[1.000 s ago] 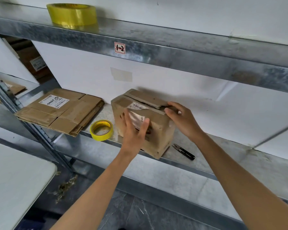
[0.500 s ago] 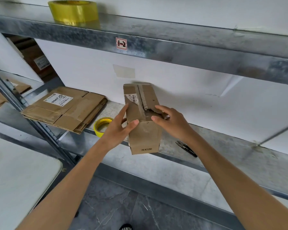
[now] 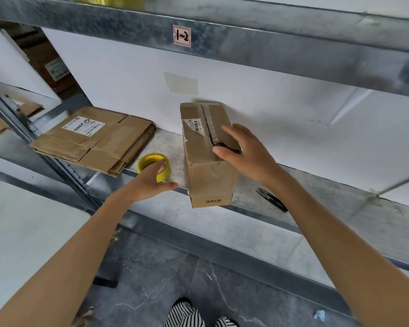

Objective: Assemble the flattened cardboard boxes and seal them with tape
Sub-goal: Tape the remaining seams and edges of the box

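- Cardboard contact, right hand (image 3: 248,154): fingers straight and laid flat on top of the small brown cardboard box (image 3: 208,166), at the near end of its centre seam. It presses down and does not grasp.
- Idle left hand (image 3: 149,182): released, fingers extended, holding nothing, in front of the roll of yellow tape (image 3: 151,161). Whether it touches the roll cannot be told.
- Box position: upright on the galvanised metal shelf (image 3: 316,192), just right of the roll. Its near lower end appears to project past the shelf's front lip.
- Risk 1, tipping: only a flat palm rests on top and no hand braces the sides. A forward push could pivot the box over the lip to the grey stone floor (image 3: 151,279).
- Risk 2, seam: the top flaps show a ragged, torn edge and an old strip of tape beside the right fingers. If the pressure lifts, the flaps may spring apart. New tape over worn tape and torn board may bond poorly.
- Risk 3, tape pick-up: the roll lies flat near the lip, and a fumbled reach could nudge it off. Its free end is not visible, so finding it may need both hands, which leaves the flaps unheld.
- Risk 4, cutter: black thread snips (image 3: 272,200) lie on the shelf right of the box. Reaching for them with the right hand means letting go of the box.
- Stock: the stack of flattened brown cardboard boxes (image 3: 92,140) lies left of the roll, and its near corner appears to reach past the lip. A brush from the left arm could shift it.
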